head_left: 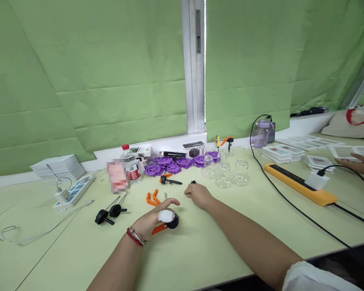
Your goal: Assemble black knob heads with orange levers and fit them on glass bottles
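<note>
My left hand (pixel 151 222) is curled round a round black part with an orange handle (pixel 159 229). A white piece (pixel 166 216) covers or lies against its thumb; I cannot tell which. Farther forward, my right hand (pixel 199 195) is low over the table with its fingers closed, and a small black part (pixel 193 182) shows at the fingertips. Two curved orange handles (pixel 152 198) lie just beyond my left hand. Behind them is a black piece with a long stem (pixel 170 180) and an orange lever. Two black knobs with metal rods (pixel 102 217) rest to the left.
Purple plastic parts (pixel 170 163) are piled at the back beside clear glass jars (pixel 223 176). A red-capped bottle (pixel 134 165) stands left of them. Power strips (pixel 300 184) and cables lie at both sides. At far right, another person's hand (pixel 362 165) is by white frames.
</note>
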### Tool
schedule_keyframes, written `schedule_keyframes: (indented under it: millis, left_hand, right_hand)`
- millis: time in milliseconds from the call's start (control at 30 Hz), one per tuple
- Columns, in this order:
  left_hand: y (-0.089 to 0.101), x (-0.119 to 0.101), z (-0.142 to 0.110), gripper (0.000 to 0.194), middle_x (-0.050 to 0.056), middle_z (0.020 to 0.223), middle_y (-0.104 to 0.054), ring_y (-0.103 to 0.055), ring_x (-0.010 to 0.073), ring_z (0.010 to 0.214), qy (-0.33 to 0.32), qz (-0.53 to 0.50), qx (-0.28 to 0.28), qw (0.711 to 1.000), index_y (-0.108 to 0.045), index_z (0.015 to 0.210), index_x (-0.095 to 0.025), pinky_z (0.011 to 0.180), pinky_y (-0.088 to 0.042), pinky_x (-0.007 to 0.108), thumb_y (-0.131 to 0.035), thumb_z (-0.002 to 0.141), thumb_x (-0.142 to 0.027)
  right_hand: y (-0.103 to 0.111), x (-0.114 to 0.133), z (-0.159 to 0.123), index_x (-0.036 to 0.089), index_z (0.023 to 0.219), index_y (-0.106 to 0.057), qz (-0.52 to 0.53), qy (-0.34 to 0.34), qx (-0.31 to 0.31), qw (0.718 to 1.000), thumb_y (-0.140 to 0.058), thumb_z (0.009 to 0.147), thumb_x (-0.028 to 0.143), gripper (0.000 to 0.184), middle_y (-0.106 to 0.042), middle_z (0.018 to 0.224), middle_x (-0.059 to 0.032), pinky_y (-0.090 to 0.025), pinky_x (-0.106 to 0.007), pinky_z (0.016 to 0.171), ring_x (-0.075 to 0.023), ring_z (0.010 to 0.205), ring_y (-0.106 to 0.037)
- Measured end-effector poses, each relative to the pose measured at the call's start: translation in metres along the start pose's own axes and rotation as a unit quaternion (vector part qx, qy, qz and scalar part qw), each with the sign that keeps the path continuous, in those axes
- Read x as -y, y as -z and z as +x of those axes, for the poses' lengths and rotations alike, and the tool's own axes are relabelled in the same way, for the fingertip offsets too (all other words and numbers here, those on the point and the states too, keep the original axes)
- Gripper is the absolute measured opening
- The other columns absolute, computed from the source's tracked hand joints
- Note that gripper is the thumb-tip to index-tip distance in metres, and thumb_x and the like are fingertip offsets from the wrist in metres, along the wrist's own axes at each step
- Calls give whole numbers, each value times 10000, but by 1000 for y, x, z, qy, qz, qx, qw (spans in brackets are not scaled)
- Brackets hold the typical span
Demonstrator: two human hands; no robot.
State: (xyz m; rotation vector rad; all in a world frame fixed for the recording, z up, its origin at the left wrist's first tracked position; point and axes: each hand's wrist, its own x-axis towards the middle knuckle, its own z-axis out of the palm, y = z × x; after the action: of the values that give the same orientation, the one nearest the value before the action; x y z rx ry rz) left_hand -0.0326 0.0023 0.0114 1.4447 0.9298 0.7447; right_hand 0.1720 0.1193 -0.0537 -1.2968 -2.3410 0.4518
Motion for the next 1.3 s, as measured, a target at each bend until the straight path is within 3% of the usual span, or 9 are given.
schedule_keyframes:
  millis: [167,533,700,867,967,1033,1100,1200,1300]
  left_hand:
    - [3,2,-1,386,21,767,-610,-549,205,731,73,-20,28,997,-553,1061,-264,684,-417,316,-524,682,-332]
    - [6,4,4,407,-1,755,-534,-514,178,742,101,-38,47,993,-505,1096,-232,712,-380,295,-516,717,-381]
    - [7,4,4,387,-4,730,-519,-498,171,711,101,-39,44,993,-521,1089,-232,704,-379,291,-521,722,-353]
    - [5,2,3,366,-8,727,-513,-499,168,707,102,-49,44,993,-532,1072,-241,702,-381,287,-533,721,-345]
    - [5,2,3,352,-11,731,-509,-496,155,699,103,-47,37,993,-536,1055,-236,696,-385,276,-539,724,-354]
    - [6,4,3,338,-9,746,-515,-500,155,714,104,-40,33,993,-542,1045,-235,697,-387,273,-535,730,-357]
    - [7,6,4,341,-8,763,-517,-498,154,732,101,-37,29,994,-550,1052,-235,707,-387,273,-530,739,-369]
    - [9,10,5,371,0,818,-528,-487,153,763,95,-48,29,994,-560,1065,-224,740,-389,287,-528,742,-402]
    - [9,12,6,359,26,928,-555,-478,163,809,78,-51,40,995,-569,1034,-202,765,-387,311,-528,737,-400]
  right_hand:
    - [-1,-2,3,207,750,-712,-22,3,7,1000,-563,752,123,172,-676,883,-33,-306,-246,627,-166,796,-572]
    - [-1,3,2,159,744,-667,-27,-24,17,999,-604,743,137,66,-660,878,-64,-309,-239,607,-167,777,-570]
    - [5,13,-5,141,693,-620,13,-20,11,1000,-593,743,132,57,-649,826,-77,-313,-244,586,-159,715,-562]
    - [9,28,-10,151,851,-601,102,-24,3,994,-492,811,153,116,-640,748,-35,-371,-211,536,-115,623,-575]
    - [12,38,-13,129,884,-598,277,-36,29,960,-538,791,208,136,-622,667,-12,-410,-212,491,-102,532,-570]
    - [16,44,-16,110,850,-615,429,-35,53,901,-634,729,277,207,-607,602,-5,-434,-235,486,-112,509,-564]
    - [20,50,-21,99,831,-640,512,-14,90,854,-708,662,319,286,-607,566,-6,-450,-254,500,-121,509,-564]
    - [22,57,-26,99,833,-668,532,22,156,832,-733,641,321,300,-615,549,-7,-455,-263,515,-117,492,-558]
    - [19,64,-29,114,789,-680,518,35,169,838,-722,648,287,227,-618,573,2,-447,-252,524,-96,481,-537]
